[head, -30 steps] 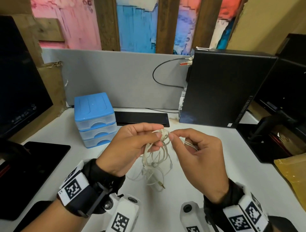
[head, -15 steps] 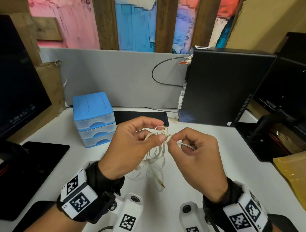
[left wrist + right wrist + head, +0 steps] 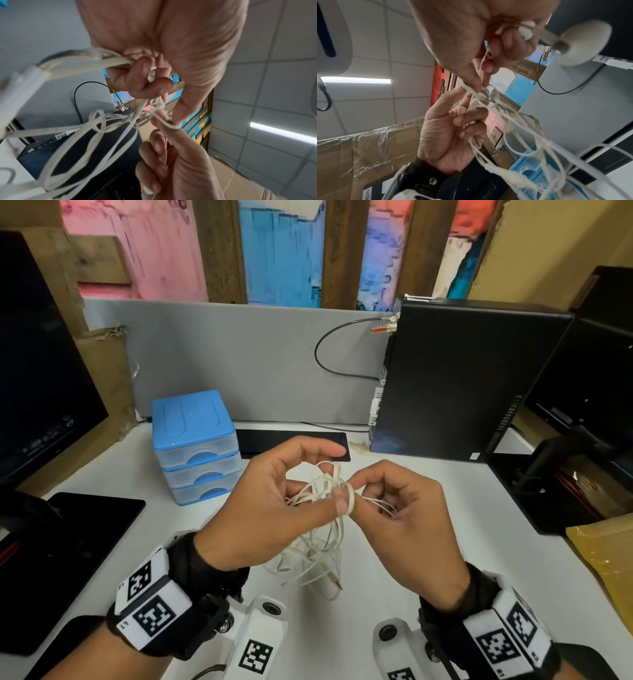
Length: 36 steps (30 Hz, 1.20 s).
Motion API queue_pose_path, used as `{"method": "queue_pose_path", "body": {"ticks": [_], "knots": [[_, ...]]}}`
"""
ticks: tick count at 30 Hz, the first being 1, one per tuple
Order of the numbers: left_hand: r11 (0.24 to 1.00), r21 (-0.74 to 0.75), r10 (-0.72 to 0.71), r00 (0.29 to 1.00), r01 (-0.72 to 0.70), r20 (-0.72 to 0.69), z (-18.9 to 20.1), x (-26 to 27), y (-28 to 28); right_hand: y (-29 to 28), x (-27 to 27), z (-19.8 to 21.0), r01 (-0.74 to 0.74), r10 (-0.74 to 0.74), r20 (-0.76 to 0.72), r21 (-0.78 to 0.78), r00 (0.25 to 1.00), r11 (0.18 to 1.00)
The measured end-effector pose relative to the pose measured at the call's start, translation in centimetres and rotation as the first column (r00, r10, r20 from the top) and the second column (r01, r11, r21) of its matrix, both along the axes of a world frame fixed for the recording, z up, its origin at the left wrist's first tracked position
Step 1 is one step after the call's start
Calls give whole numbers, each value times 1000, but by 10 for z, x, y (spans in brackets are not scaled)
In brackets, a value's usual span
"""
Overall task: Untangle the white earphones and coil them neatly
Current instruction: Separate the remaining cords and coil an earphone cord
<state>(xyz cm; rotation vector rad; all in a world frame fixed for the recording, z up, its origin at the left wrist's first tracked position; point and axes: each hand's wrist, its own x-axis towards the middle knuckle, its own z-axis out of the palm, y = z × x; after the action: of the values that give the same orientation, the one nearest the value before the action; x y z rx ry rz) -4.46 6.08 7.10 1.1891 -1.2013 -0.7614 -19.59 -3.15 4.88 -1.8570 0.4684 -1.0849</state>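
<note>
1. Head view: my left hand (image 3: 270,508) pinches the tangled white earphones (image 3: 323,529) above the tabletop (image 3: 428,481).
2. My right hand (image 3: 407,525) pinches a strand beside it, loops dangling below.

Head view downward, wrist views upward, close

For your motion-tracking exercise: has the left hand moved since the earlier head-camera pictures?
Yes, slightly. The left hand has risen: its upper finger now overlaps the black bar behind it, which it sat below before. It keeps gripping the earphones.
</note>
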Motion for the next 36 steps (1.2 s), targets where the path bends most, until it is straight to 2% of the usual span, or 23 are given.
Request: {"method": "queue_pose_path", "body": {"ticks": [3, 7, 14, 20, 29, 32, 36], "knots": [[1000, 23, 16, 999, -14, -51, 5, 5, 0, -2, 0, 1, -84, 84, 0, 53, 996, 995], [999, 35, 15, 1000, -15, 0, 8, 9, 2, -4, -2, 2, -205, 203, -49, -43, 978, 978], [999, 25, 27, 999, -26, -17, 5, 12, 1, -7, -5, 6, -219, 219, 21, -3, 976, 976], [999, 35, 13, 999, -14, 35, 5, 16, 1, -7, -6, 6, -192, 192, 62, -15, 979, 981], [995, 57, 79, 992, -86, 102, 4, 14, 2, -6, -4, 5, -163, 164, 67, -28, 984, 986], [993, 51, 96, 987, -103, 132, 6, 16, 3, -8, -5, 3, -169, 171, 13, -91, 985, 981], [987, 11, 160, 985, -161, 69, 8, 17, 0, -14, -6, 0, -185, 151, -160, -221, 975, 958]]}}
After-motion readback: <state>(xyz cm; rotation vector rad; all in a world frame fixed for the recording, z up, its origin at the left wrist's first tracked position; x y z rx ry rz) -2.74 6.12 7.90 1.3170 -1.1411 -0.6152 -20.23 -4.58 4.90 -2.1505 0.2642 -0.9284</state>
